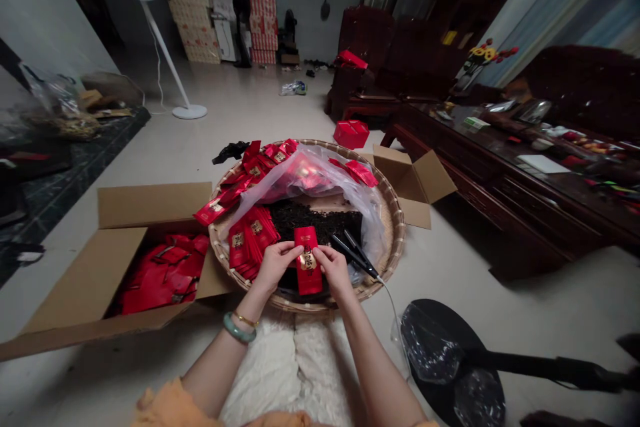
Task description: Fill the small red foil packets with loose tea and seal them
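Pinching printed red packet (309, 280) by opposite long edges: left hand (273, 265), right hand (335, 269) equally near; long axis pointing away from body, over near side of woven tray (399, 233).

Dim light; edges stretched and seemingly blurred.

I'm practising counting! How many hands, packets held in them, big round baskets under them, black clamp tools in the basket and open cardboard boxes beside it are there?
Hands, left hand and right hand: 2
Held red packet: 1
Round basket: 1
Black clamp tool: 1
Open cardboard boxes, left box and right box: 2
Total: 7
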### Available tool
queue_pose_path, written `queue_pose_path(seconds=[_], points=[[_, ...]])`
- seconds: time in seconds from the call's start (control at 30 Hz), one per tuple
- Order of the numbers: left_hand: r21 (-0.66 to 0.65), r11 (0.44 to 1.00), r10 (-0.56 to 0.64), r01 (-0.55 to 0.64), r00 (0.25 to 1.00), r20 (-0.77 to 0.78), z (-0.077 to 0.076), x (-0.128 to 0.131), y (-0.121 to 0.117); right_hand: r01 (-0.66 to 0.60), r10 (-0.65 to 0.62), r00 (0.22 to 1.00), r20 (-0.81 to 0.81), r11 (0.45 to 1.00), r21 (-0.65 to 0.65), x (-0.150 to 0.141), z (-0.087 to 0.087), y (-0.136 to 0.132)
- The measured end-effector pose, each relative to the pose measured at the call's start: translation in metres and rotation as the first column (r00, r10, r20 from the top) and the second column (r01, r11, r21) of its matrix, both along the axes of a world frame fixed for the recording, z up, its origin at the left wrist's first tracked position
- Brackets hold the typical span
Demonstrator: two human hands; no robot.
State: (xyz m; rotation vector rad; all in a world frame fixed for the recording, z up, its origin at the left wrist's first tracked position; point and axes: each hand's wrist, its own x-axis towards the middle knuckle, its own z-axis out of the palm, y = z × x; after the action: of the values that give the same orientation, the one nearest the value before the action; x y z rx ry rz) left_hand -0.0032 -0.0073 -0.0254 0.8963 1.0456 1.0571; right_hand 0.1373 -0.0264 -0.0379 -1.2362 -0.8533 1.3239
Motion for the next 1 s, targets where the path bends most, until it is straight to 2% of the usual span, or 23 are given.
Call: queue_pose_path(seconds=[0.1,0.27,0.37,0.47,0.57,0.63,0.8,1.0], points=[[-0.012,1.000,0.012,-0.013,1.000,-0.003,-0.002,0.000,-0.003,-0.006,0.006,1.000,-0.027,1.000,-0.022,-0.002,0.002,-0.001],[0.049,0.999,0.001,0.002,0.998,-0.061,-0.005,0.003,-0.005,0.012,-0.012,1.000,-0.010,0.999,0.044,-0.004,0.009,0.000],[0.059,0.998,0.003,0.001,0.998,-0.070,-0.006,0.005,-0.006,0.027,-0.027,1.000,0.002,0.999,0.037,-0.005,0.009,0.002],[-0.012,0.999,-0.040,0.040,0.999,0.020,-0.005,0.007,-0.010,0.059,-0.060,0.998,0.007,0.998,0.031,-0.005,0.004,0.004],[-0.106,0.979,-0.163,0.173,0.982,0.092,-0.003,0.008,-0.015,0.100,-0.102,0.994,0.040,0.994,0.043,-0.004,-0.003,0.007],[-0.151,0.964,-0.206,0.219,0.973,0.100,-0.002,0.007,-0.016,0.100,-0.103,0.993,0.050,0.994,0.051,-0.003,-0.006,0.009],[-0.200,0.957,-0.199,0.211,0.977,0.079,-0.001,0.006,-0.014,0.079,-0.081,0.996,0.043,0.996,0.039,-0.002,-0.010,0.012],[-0.213,0.961,-0.172,0.176,0.984,0.041,-0.010,0.006,-0.014,0.084,-0.086,0.995,0.043,0.995,0.049,-0.001,-0.014,0.012]])
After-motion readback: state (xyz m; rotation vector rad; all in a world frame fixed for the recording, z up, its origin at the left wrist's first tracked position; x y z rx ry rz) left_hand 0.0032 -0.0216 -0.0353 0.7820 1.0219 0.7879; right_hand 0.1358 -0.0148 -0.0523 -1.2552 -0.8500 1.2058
